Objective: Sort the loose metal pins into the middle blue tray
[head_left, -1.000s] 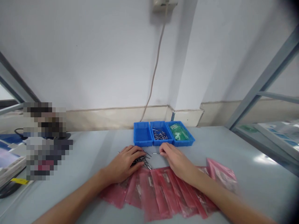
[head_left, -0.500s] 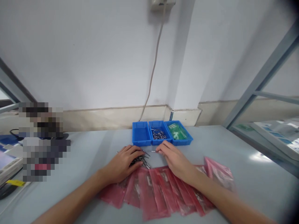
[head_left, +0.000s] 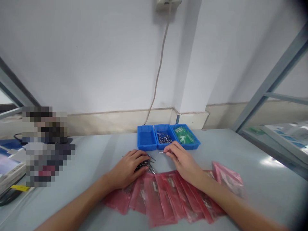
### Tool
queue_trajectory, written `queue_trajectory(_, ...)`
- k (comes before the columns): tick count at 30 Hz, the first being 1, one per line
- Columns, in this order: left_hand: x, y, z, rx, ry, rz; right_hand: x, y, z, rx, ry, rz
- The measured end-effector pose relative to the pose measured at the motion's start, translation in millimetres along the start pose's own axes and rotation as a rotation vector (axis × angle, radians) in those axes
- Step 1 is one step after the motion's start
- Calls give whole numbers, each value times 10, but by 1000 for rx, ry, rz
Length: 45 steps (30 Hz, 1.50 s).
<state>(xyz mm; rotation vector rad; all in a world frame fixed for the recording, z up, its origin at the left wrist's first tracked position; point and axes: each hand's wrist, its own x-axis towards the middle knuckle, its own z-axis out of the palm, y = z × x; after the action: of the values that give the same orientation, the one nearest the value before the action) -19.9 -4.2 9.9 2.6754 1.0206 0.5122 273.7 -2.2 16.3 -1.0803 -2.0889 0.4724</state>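
Note:
My left hand (head_left: 131,166) lies cupped over a pile of thin dark metal pins (head_left: 147,166), thumb and fingers apart. Part of that pile is hidden under the palm. Between the fingertips of my right hand (head_left: 181,157) is one short metal pin (head_left: 161,152), its thin tip pointing left. That hand is just in front of the blue bins. Pink plastic bags (head_left: 155,205) are fanned out in an overlapping row beneath both wrists, with small parts showing through them.
Three blue bins stand side by side near the wall: a left bin (head_left: 147,148), a middle bin (head_left: 164,147) of metal pins, and a right bin with a green bag (head_left: 184,135). A blurred-out person (head_left: 49,144) is at the far left, beside a yellow tag (head_left: 20,188).
My right hand has moved slightly up toward the bins with the pin in its fingers. My left hand stays over the pile. The whole view has shifted a little.

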Motion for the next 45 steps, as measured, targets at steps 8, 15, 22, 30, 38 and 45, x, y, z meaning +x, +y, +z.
queue_trajectory(8,-1,16,-16,-4,8,-21,3,-28,8,68,24,61)
queue_trajectory(15,-4,12,-4,17,4,-25,-8,-42,13,87,21,82)
queue_trajectory(22,2,8,11,16,3,-26,-8,-51,33,96,22,73)
queue_trajectory(30,-5,13,2,-2,6,-24,-5,10,52,77,52,48)
queue_trajectory(38,3,33,-19,-3,12,-17,-1,9,51,72,39,46)
queue_trajectory(45,2,20,-13,7,13,-5,17,-15,12,166,73,94)
